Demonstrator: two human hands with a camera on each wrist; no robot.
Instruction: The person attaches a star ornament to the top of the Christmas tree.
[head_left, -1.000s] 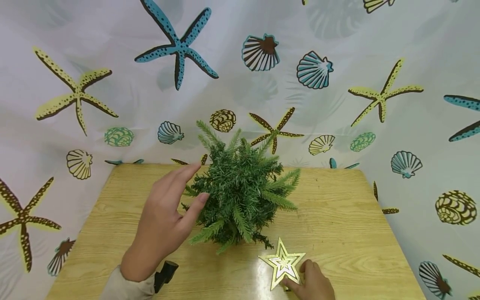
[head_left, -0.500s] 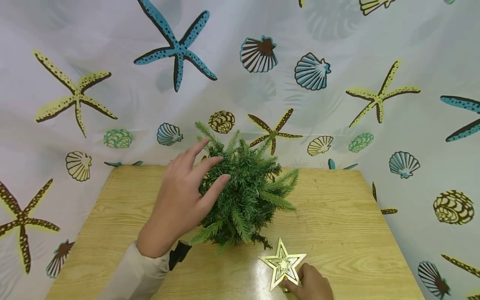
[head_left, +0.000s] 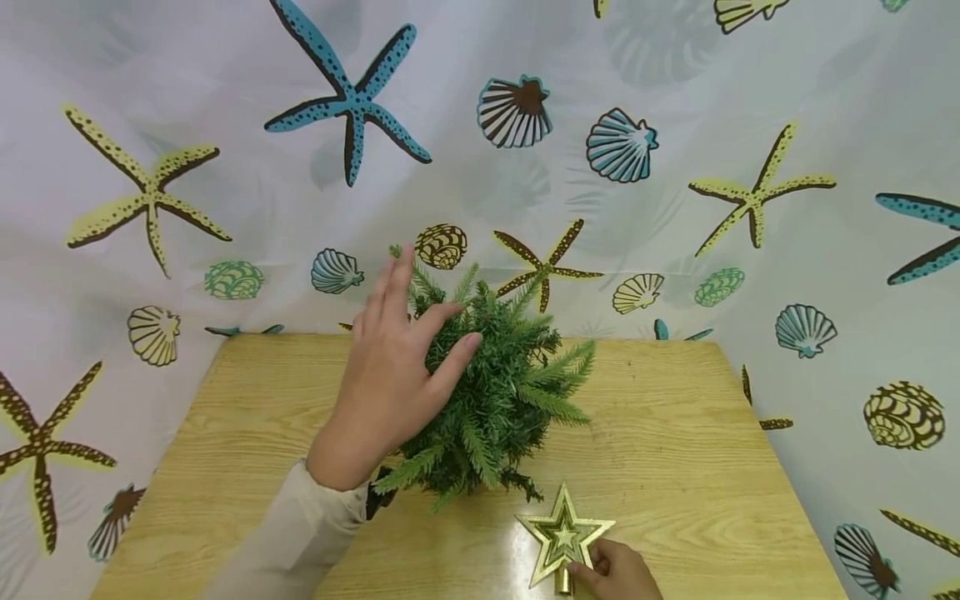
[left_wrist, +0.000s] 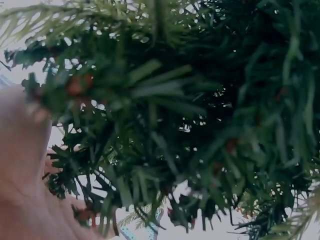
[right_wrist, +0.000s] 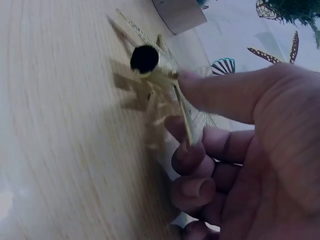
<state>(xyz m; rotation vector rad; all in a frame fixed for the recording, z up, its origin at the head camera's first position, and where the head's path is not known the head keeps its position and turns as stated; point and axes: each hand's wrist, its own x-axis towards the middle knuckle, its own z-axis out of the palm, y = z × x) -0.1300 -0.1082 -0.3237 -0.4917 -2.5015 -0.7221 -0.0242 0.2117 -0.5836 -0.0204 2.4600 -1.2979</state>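
A small artificial Christmas tree (head_left: pixel 495 400) stands in the middle of the wooden table. My left hand (head_left: pixel 397 367) is at its upper left side, fingers extended and spread, with thumb and forefinger overlapping the green branches. Dense needles (left_wrist: pixel 165 125) fill most of the left wrist view, with part of the palm (left_wrist: pixel 20 170) at the left edge. Near the table's front, my right hand (head_left: pixel 618 571) pinches a gold star tree topper (head_left: pixel 565 533) between thumb and fingers. Its hollow round socket (right_wrist: pixel 150 62) faces the camera in the right wrist view.
The wooden table (head_left: pixel 675 450) extends around the tree. A white curtain (head_left: pixel 660 67) printed with starfish and shells hangs behind it and along both sides. In the right wrist view a pale block-like base (right_wrist: pixel 180 14) stands under the tree.
My left hand has moved right and up, from beside the tree to over its upper left branches. The star in my right hand has tilted upright, bringing its socket into view.
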